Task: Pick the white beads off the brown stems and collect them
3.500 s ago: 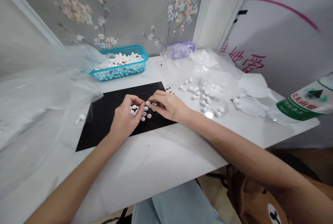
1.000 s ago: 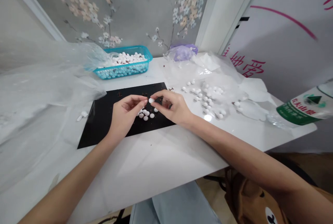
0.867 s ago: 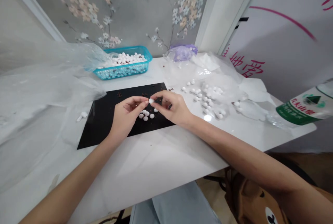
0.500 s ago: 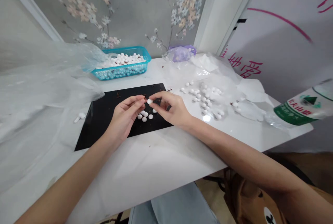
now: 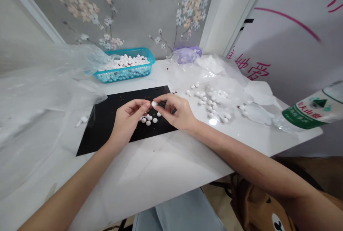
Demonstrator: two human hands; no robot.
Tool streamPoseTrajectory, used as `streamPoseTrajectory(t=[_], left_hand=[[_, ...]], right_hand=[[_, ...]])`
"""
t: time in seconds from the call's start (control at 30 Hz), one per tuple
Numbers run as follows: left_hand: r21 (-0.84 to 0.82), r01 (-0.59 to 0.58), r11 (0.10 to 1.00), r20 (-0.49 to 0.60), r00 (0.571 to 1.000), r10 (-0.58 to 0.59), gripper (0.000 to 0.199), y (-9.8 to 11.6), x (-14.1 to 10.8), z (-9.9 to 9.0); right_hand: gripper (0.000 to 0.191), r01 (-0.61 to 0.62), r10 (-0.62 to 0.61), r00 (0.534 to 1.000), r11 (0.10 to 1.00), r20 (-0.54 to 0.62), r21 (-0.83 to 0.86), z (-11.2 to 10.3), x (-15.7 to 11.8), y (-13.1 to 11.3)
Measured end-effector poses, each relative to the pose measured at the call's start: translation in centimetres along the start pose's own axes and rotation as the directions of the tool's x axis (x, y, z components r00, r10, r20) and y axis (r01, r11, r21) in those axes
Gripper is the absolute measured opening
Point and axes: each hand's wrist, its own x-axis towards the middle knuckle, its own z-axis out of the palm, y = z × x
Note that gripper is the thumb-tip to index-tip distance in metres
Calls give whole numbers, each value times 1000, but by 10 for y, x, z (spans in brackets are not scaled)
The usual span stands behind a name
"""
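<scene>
White beads (image 5: 154,104) on black mat (image 5: 107,116); teal basket (image 5: 123,75); pale blossom wallpaper (image 5: 184,9).

Head-worn view, forward and down onto the hands (image 5: 125,127)

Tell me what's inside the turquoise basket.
The turquoise basket holds a heap of white round pieces with dark bits among them; clear plastic sheeting hides its left end.

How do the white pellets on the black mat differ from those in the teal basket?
The black mat holds only a few white pellets, in one loose layer, while the teal basket holds many white pellets, heaped together. The basket's pellets have dark bits among them; the mat's pellets look cleaner. Both lots are white and rounded.
</scene>
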Motion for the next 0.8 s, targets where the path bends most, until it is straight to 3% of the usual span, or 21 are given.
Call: streamPoseTrajectory(t=[0.23, 0.47, 0.8], left_hand=[[127, -57, 990, -37, 997, 62, 22, -2, 0, 1], [246, -194, 950, -106, 969, 225, 17, 1, -8, 5], [266, -213, 940, -158, 952, 261, 15, 1, -15, 11]], right_hand=[[16, -25, 25, 1000, 1000, 8, -16, 0, -1, -1], [17, -46, 46, 999, 998, 2, 40, 1, -1, -3], [16, -1, 4, 999, 998, -40, 63, 4, -4, 0]])
